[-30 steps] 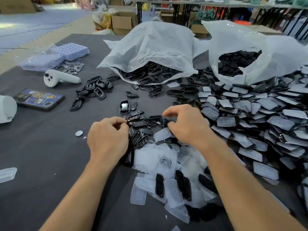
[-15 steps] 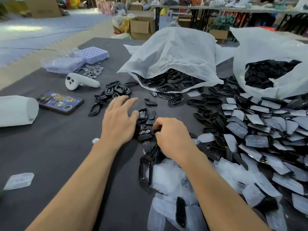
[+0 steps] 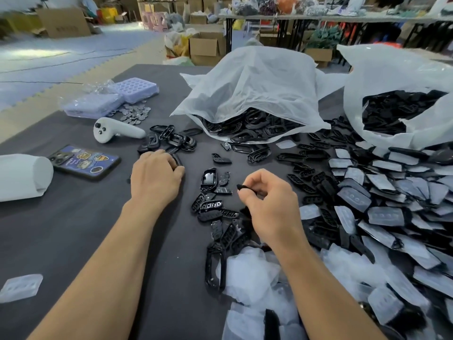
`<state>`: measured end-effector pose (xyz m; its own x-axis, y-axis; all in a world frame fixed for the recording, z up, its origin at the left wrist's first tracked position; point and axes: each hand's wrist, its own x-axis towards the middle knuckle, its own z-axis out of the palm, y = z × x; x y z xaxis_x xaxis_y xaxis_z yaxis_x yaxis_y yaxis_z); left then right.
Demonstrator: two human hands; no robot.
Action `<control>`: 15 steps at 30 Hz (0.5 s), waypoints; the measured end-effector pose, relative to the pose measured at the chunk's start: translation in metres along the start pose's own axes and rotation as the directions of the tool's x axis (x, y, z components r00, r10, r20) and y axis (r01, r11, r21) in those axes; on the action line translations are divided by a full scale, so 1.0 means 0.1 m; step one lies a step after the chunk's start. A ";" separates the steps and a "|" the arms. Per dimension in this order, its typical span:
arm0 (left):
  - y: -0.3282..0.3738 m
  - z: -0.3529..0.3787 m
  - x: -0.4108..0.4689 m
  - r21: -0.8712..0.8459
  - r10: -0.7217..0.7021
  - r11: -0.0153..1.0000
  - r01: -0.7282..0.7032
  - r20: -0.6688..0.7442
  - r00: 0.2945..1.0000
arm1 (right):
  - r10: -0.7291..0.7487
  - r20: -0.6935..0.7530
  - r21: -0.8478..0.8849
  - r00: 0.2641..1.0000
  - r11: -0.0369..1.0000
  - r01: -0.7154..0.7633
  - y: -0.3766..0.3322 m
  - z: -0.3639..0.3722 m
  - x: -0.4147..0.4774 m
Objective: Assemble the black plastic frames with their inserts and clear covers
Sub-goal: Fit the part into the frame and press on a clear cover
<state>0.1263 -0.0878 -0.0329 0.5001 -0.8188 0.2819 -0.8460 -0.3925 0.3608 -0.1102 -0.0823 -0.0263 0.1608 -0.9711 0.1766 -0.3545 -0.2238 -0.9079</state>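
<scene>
Since half a second ago, left hand [image 3: 157, 179] has slid outward to the near edge of the loose frame cluster [image 3: 171, 139]. Its fingers, flat then, now curl over one black frame [image 3: 177, 160]; only an arc of the rim shows past the fingertips. Right hand [image 3: 269, 202] has lifted off the parts heap, with thumb and forefinger pinching a small black insert [image 3: 246, 188] just above the table [image 3: 73, 229].

Judgement: both parts look light, stiff, glossy and likely slippery. Frame is an open loop with thin rails and probably flexes if squeezed across, so hold it by the long sides. Keep insert by its edges, face free for seating. Clear covers [image 3: 382, 214], heaped at right, look soft and pliable.
</scene>
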 end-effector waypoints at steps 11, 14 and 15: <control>0.09 -0.01 -0.60 -0.176 -0.031 0.983 0.042 0.063 0.998 | -0.084 0.148 0.227 0.985 0.973 0.049 -0.45 -0.36 -0.14; 0.05 -0.08 -0.66 -0.338 -0.041 0.939 0.064 0.077 0.996 | -0.016 0.171 0.130 0.985 0.992 -0.006 -0.34 -0.40 -0.36; 0.05 -0.11 -0.68 -0.402 -0.058 0.912 0.079 0.065 0.996 | 0.017 0.175 0.145 0.984 0.989 -0.043 -0.29 -0.40 -0.42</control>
<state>0.0902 -0.0292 -0.0409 0.5351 -0.8202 0.2023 -0.6582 -0.2547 0.7085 -0.1440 -0.0382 0.0078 0.3138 -0.9451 0.0915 -0.2239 -0.1673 -0.9602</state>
